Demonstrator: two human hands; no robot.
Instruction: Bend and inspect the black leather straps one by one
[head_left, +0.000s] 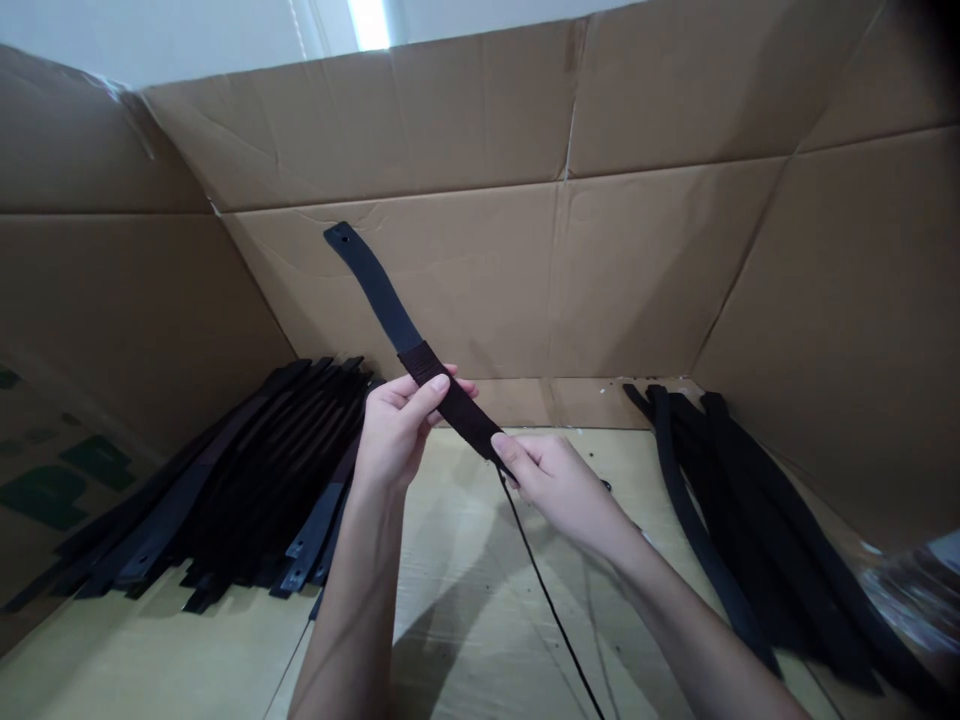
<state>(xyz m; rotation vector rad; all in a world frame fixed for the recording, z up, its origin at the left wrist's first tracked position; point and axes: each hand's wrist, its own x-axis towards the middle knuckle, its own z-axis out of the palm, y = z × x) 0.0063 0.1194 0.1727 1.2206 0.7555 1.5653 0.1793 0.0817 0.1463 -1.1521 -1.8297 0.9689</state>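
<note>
In the head view, the left hand [401,420] and right hand [547,475] both grip a flat slate-black strip wrapped in dark brown cord [420,358], above the pale wooden table [450,560], its bare end towards the far-left corner. Heaped dark strips [251,480] lie near the left edge, loose black bands [769,540] near the right

The right hand [551,480] hides the near end of the strap [414,350], the bottom edge cuts the cord [540,581], and clear plastic [916,595] blurs.
</note>
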